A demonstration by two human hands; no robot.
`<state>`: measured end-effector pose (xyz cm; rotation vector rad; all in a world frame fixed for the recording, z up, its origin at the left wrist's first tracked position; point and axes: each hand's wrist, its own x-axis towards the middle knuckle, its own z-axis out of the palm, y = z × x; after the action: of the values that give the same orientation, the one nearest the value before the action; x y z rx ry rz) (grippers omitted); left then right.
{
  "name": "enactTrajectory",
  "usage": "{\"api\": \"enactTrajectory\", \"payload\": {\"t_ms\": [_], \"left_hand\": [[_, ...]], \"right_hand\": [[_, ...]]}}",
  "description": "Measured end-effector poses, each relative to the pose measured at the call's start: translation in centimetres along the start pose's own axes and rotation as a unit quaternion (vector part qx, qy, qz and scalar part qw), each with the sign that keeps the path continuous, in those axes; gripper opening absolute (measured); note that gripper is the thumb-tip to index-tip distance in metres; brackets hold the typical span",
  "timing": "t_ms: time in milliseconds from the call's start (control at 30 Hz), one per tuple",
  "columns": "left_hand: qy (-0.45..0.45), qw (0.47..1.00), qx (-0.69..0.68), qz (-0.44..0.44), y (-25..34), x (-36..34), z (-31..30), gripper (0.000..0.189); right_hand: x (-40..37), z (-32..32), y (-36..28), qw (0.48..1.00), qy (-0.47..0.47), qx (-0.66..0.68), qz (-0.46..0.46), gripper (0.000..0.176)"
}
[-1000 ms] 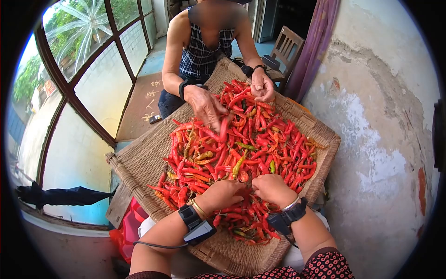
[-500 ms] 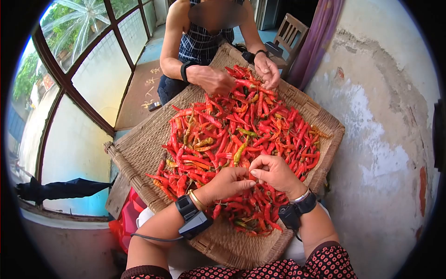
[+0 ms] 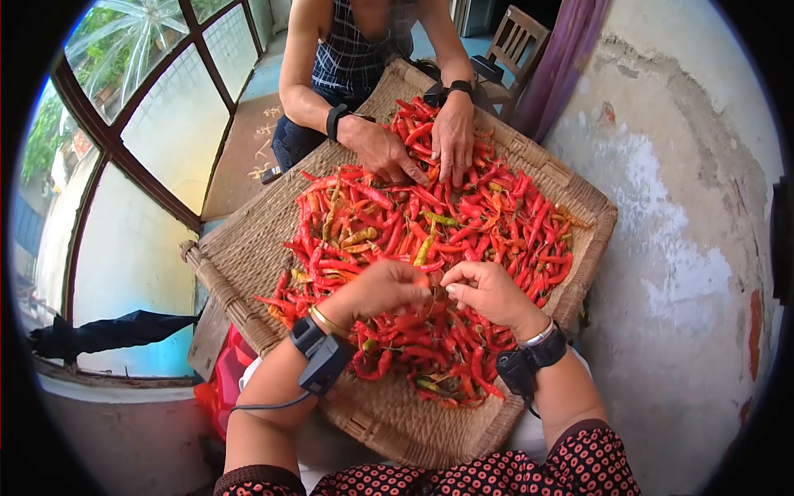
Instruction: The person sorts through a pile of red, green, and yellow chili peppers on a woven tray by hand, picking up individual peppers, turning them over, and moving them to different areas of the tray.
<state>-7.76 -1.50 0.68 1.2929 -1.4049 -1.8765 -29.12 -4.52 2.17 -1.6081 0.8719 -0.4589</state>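
Note:
Red chili peppers (image 3: 484,236), with a few green and yellowish ones among them, lie heaped in a large woven tray (image 3: 240,256). Over the near part of the heap, my left hand (image 3: 380,291) is closed, slightly blurred, with an orange-red chili pepper (image 3: 423,281) at its fingertips. My right hand (image 3: 494,296) is just to its right, thumb and forefinger pinched together. Whatever sits in that pinch is too small to make out. A narrow gap separates the two hands' fingertips.
Across the tray, another person's hands (image 3: 453,140) reach into the far chili peppers. A rough plaster wall (image 3: 662,248) stands on the right. Framed windows (image 3: 157,149) and a dark folded umbrella (image 3: 124,335) are on the left. A wooden chair (image 3: 517,54) stands behind.
My hands, whose fingertips met before, have parted, the left moving left and up with the chili pepper. The other person's hands have lowered onto the heap.

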Motion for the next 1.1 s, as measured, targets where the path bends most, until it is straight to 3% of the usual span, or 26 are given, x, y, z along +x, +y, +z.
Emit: {"api": "enactTrajectory", "payload": {"t_ms": [67, 133, 167, 200, 267, 300, 333, 367, 400, 433, 500, 667, 733, 767, 800, 867, 933, 967, 1033, 1100], "left_hand": [[0.101, 0.991, -0.045, 0.071, 1.1, -0.2, -1.4, 0.017], [0.265, 0.891, -0.313, 0.195, 1.7, 0.6, -1.3, 0.025], [0.328, 0.89, -0.235, 0.214, 1.4, 0.8, -2.1, 0.033], [0.327, 0.89, -0.235, 0.213, 0.3, 1.1, -2.9, 0.033], [0.315, 0.928, 0.036, 0.197, -1.7, 1.6, -4.1, 0.031], [0.281, 0.949, 0.069, 0.124, -0.6, 1.1, -3.2, 0.031], [0.264, 0.949, 0.134, 0.11, -1.5, 1.5, -2.7, 0.032], [0.268, 0.895, 0.291, 0.204, -2.3, 1.8, -2.3, 0.032], [0.263, 0.809, 0.438, 0.292, -2.6, 1.9, -1.9, 0.032], [0.262, 0.809, 0.438, 0.291, -2.7, 1.8, -1.5, 0.032], [0.254, 0.786, 0.532, 0.186, -2.4, 1.3, -0.7, 0.029], [0.229, 0.802, 0.531, 0.153, -1.0, 0.9, -0.3, 0.022], [0.21, 0.816, 0.515, 0.159, -0.7, 0.6, 0.0, 0.019], [0.145, 0.882, 0.418, 0.159, -0.6, 0.3, 0.3, 0.018], [0.079, 0.933, 0.314, 0.156, -0.3, 0.0, 0.5, 0.018], [0.057, 0.939, 0.307, 0.142, -0.1, -0.1, 0.7, 0.021], [-0.018, 0.97, 0.195, 0.145, -0.9, 0.1, 0.7, 0.022], [-0.018, 0.97, 0.195, 0.145, -0.8, 0.0, 0.7, 0.022], [-0.079, 0.983, 0.154, 0.066, -0.1, -0.3, 0.7, 0.024], [-0.084, 0.978, 0.18, 0.064, -0.2, -0.4, 0.3, 0.022]], "right_hand": [[0.0, 0.1, 0.0, 1.0, 0.006, -0.009, 0.001, 0.015], [0.0, 0.1, 0.1, 1.0, 0.009, 0.008, 0.004, 0.015], [0.0, 0.1, 0.1, 1.0, 0.009, 0.009, 0.005, 0.015], [0.0, 0.1, 0.2, 1.0, 0.013, 0.001, 0.006, 0.015], [0.1, 0.1, 0.2, 1.0, 0.019, -0.005, 0.009, 0.014], [0.2, 0.2, 0.1, 1.0, 0.02, -0.023, 0.004, 0.014], [0.2, 0.2, 0.2, 0.999, 0.021, -0.041, 0.0, 0.014], [0.3, 0.2, 0.3, 0.999, 0.02, -0.04, 0.002, 0.014], [0.4, 0.2, 0.4, 0.998, 0.002, -0.062, 0.003, 0.014], [0.5, 0.2, 0.5, 0.996, -0.015, -0.085, 0.004, 0.014], [0.5, 0.3, 0.2, 0.994, -0.007, -0.114, 0.001, 0.015], [0.8, 0.3, 1.1, 0.983, 0.035, -0.174, -0.039, 0.025], [0.7, 0.6, 0.6, 0.976, 0.1, -0.177, -0.081, 0.038], [0.7, 0.5, 0.6, 0.979, 0.067, -0.172, -0.087, 0.046], [0.7, 0.6, 0.8, 0.979, 0.066, -0.172, -0.086, 0.046], [1.0, 0.9, 1.5, 0.993, 0.039, 0.11, -0.024, 0.041], [0.6, 0.3, -0.1, 0.989, 0.026, 0.142, 0.022, 0.036], [0.4, 0.0, -0.6, 0.982, 0.013, 0.174, 0.069, 0.031], [0.5, -0.6, 0.1, 0.982, -0.023, 0.171, 0.074, 0.028], [0.6, -0.8, 0.6, 0.981, -0.058, 0.168, 0.079, 0.024]]}}
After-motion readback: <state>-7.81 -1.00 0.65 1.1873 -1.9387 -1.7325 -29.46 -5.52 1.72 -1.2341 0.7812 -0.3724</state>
